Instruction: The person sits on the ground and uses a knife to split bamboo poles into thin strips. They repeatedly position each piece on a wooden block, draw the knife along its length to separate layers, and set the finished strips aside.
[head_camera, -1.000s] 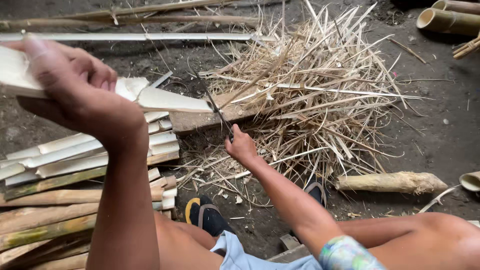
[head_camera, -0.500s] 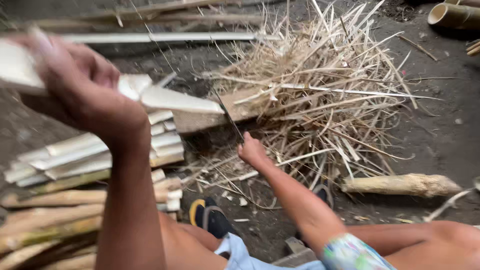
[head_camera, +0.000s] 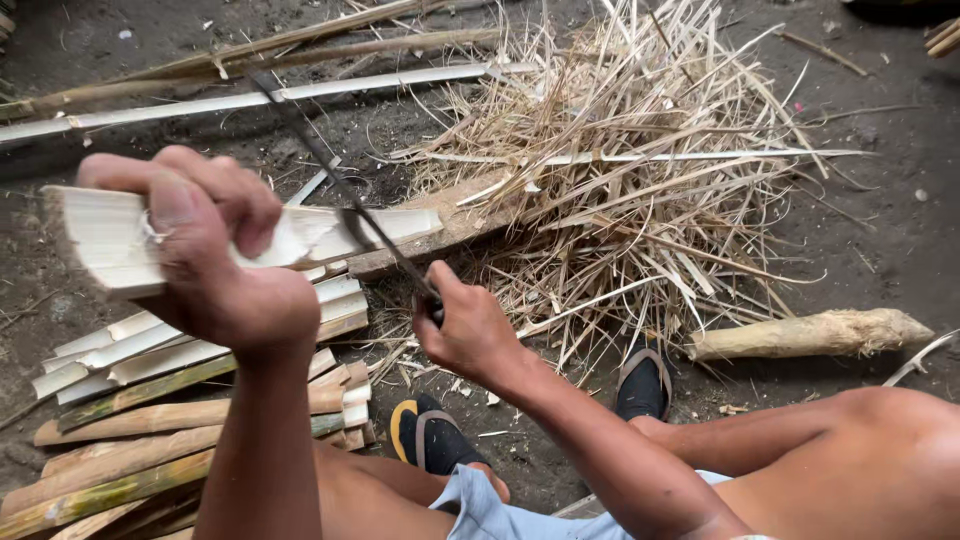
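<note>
We see a pale, flat split-bamboo slat (head_camera: 330, 232) held above the dirt ground (head_camera: 880, 250), its long axis running almost level from left to right, the far end pointing right and resting near a flat wooden block (head_camera: 455, 228). Our left hand (head_camera: 205, 255) is closed around the slat's near end, thumb on top and fingers curled over the upper edge, the forearm rising straight from the bottom of the view. Our right hand (head_camera: 470, 330) is clenched on the handle of a thin dark-bladed knife (head_camera: 340, 195), whose blade slants up and to the left, crossing the slat close to its middle. The right forearm stretches in from the lower right, wrist bent slightly upward.

Just below the slat lies a stack of cut bamboo pieces (head_camera: 190, 400), pale and greenish, lined up left to right. Behind the block sits a heap of straw-coloured bamboo shavings (head_camera: 640, 190). A long pale bamboo strip (head_camera: 250, 100) lies across the top. A rough, light-brown chunk of bamboo root (head_camera: 810, 335) rests at the right. Black sandals (head_camera: 430, 432) show near our feet.
</note>
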